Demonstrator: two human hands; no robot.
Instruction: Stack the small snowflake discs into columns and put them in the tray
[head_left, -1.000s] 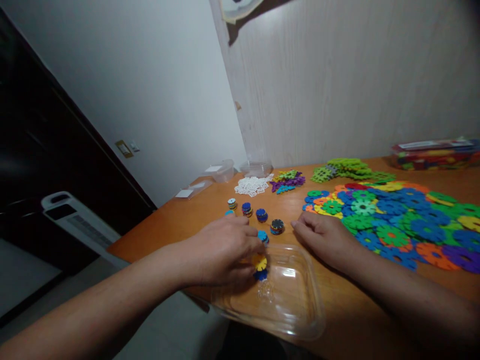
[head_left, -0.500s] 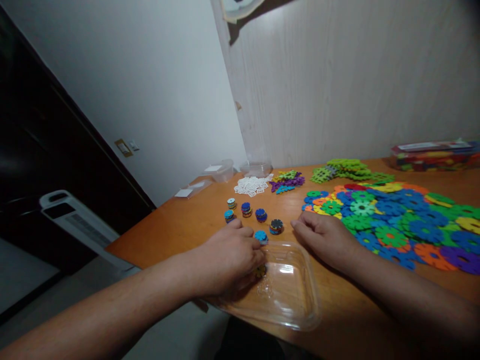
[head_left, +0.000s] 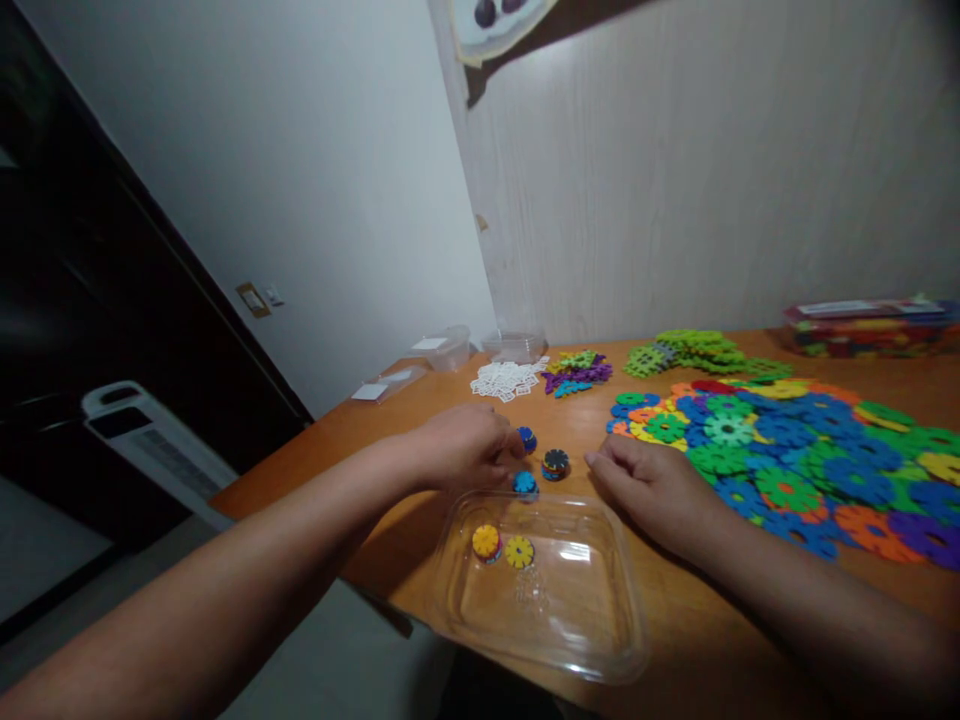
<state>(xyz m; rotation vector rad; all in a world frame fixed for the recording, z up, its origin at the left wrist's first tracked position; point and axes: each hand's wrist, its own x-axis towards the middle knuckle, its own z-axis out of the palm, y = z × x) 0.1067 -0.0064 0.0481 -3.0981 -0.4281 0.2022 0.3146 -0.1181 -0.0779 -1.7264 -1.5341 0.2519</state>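
My left hand [head_left: 474, 450] reaches over the small stacks of notched discs, its fingers curled down beside a dark blue stack [head_left: 527, 439]. Whatever lies under its fingers is hidden. Nearer me are a black-topped stack [head_left: 556, 463] and a light blue stack [head_left: 525, 484]. A clear plastic tray [head_left: 630, 610] stands at the table's front edge. Inside it sit an orange-yellow stack [head_left: 486, 541] and a yellow notched disc piece [head_left: 520, 551]. My right hand [head_left: 649, 478] rests on the table, loosely closed, with nothing visible in it.
A wide pile of large coloured notched discs [head_left: 795, 450] spreads at right. Behind are white pieces [head_left: 506, 379], purple and yellow pieces [head_left: 577, 372], green pieces [head_left: 697, 350], clear containers [head_left: 514, 345] and a filled box [head_left: 870, 325]. A white tower appliance [head_left: 150, 440] stands left.
My left hand has moved from inside the clear tray up and away to the disc stacks. The orange-yellow stack in the tray now shows. My right hand stays in place.
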